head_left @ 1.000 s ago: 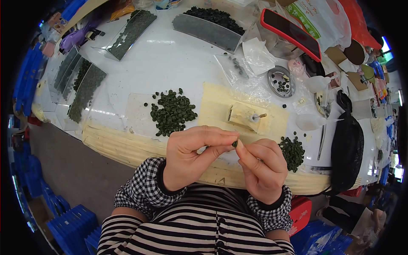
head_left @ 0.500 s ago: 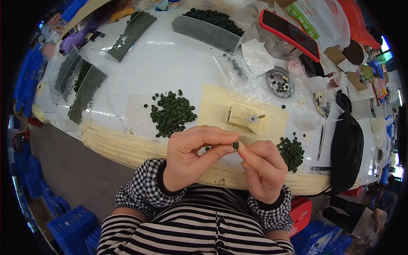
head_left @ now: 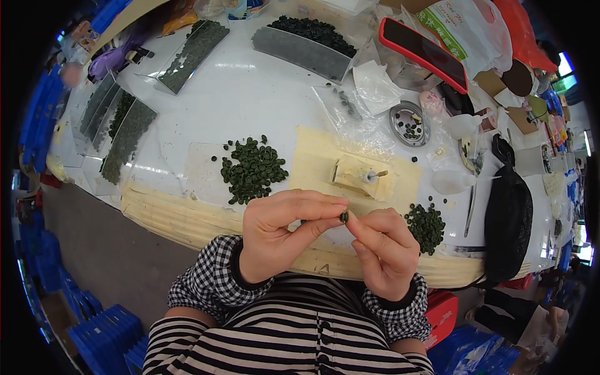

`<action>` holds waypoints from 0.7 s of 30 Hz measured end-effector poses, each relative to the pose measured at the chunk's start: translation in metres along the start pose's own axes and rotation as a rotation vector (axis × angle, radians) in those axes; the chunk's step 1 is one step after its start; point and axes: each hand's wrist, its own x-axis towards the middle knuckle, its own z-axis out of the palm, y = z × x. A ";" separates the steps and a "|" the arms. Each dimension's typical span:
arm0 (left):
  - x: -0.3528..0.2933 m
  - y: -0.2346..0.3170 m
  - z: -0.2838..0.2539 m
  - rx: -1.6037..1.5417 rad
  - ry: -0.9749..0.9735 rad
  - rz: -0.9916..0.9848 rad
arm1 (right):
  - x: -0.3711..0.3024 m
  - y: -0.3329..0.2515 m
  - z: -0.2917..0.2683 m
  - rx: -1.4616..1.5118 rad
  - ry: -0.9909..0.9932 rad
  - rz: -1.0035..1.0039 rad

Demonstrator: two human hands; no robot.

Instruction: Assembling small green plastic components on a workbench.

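Between my fingertips is a small dark green round piece [head_left: 344, 217], close to the table's front edge. My left hand [head_left: 275, 234] pinches it from the left with thumb and fingers. From the right, the fingertips of my right hand [head_left: 389, 250] press against the same piece, the other fingers curled in. Just beyond the hands, a small cream block [head_left: 356, 178] with a short brown-tipped peg rests on a yellow sheet [head_left: 307, 156]. A large pile of dark green pieces [head_left: 253, 172] lies left of the sheet; a smaller pile [head_left: 426, 230] lies beside my right hand.
Clear bins [head_left: 300, 53] of dark green pieces stand at the back and left. To the right are a round metal dish [head_left: 410, 124], tweezers [head_left: 471, 209], a black mesh pouch [head_left: 509, 219] and plastic bags. A red-cased phone [head_left: 425, 55] leans at the back right.
Both hands stay together on the small green piece, which shows a little more of its side now. The whole view has shifted slightly; nothing on the table has visibly moved.
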 end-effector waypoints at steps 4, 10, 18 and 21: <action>0.001 0.003 -0.002 0.016 -0.028 0.004 | 0.001 0.002 0.000 -0.008 -0.003 -0.034; 0.001 0.004 -0.005 0.050 -0.080 0.034 | 0.001 0.004 0.000 -0.032 0.001 -0.076; 0.001 0.002 -0.002 0.014 -0.075 0.014 | 0.000 0.002 0.000 -0.015 0.038 -0.041; 0.002 0.003 -0.003 0.081 -0.100 0.038 | 0.000 0.002 0.000 -0.014 0.043 -0.031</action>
